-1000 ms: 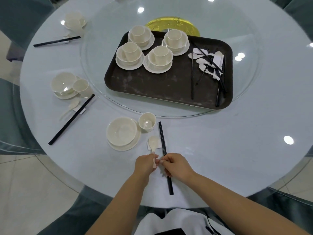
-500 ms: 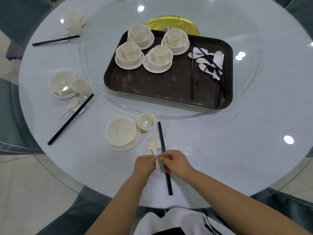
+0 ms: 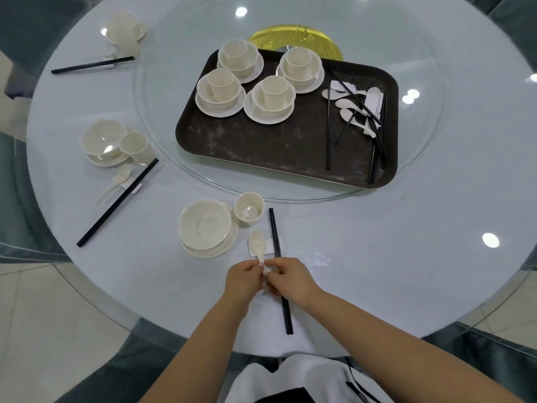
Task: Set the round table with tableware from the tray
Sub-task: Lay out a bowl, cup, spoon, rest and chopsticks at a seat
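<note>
At lower centre of the frame, the left hand (image 3: 243, 279) and right hand (image 3: 290, 279) together pinched the handle of a cream ceramic spoon (image 3: 257, 245). Its bowl rested on a white rest beside black chopsticks (image 3: 279, 270).

Round table (image 3: 377, 271) with pale blue top carries a glass turntable (image 3: 162, 117) bearing a dark tray (image 3: 261, 152). Three place settings lie directly on the tabletop: near (image 3: 207, 228), left (image 3: 106, 144), far left (image 3: 125, 29), each beside black chopsticks (image 3: 274, 228).

I see cream bowls (image 3: 204, 224), black chopsticks (image 3: 286, 311), a dark brown tray (image 3: 261, 152) (blotchy), pale blue table (image 3: 377, 257).
</note>
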{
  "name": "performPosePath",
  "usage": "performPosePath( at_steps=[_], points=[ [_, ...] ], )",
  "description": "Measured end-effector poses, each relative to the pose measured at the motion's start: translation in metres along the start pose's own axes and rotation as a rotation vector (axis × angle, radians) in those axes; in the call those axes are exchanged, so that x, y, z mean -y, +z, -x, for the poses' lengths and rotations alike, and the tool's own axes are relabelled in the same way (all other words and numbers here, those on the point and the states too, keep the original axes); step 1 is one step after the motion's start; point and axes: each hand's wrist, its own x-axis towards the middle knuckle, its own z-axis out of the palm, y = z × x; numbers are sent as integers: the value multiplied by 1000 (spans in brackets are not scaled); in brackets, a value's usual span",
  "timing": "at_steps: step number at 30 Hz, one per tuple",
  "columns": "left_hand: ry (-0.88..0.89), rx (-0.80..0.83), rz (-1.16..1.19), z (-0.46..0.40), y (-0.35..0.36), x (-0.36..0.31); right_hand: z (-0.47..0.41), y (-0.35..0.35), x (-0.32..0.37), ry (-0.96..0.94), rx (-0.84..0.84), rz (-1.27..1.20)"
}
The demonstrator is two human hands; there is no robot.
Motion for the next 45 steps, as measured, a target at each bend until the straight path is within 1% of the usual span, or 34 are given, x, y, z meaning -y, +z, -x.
performPosePath(
  at_steps=[5,15,20,26,29,32,33,34,35,37,39,42,45],
  points=[
    [29,-8,-46,0,-1,1,2,1,-3,8,21,17],
    [-15,-3,-65,-4,-4,5,-4,-11,-3,76,-45,17],
    [-14,-2,-84,-3,-6,9,-5,-21,1,94,-11,22],
    [-12,-25,-85,-2,-7,11,-8,-30,4,70,-82,45],
    [11,-82,-125,-1,-11,10,-14,-41,10,-43,-230,240],
    [36,-145,-119,-1,-17,10,-23,-58,25,-222,-434,444],
    [37,-155,-98,0,-19,8,-28,-64,30,-285,-463,522],
    [40,-163,-85,0,-21,6,-33,-69,36,-325,-442,628],
    [47,-173,-83,0,-23,5,-39,-73,41,-334,-379,741],
    [69,-206,-100,1,-25,2,-51,-77,52,-284,-232,899],
    [90,-241,-106,2,-27,0,-64,-81,60,-225,-153,983],
    [152,-278,-135,4,-29,-4,-77,-87,68,-160,-103,1065],
    [212,-301,-125,6,-32,-13,-80,-90,66,-175,-151,1105]
  ],
)
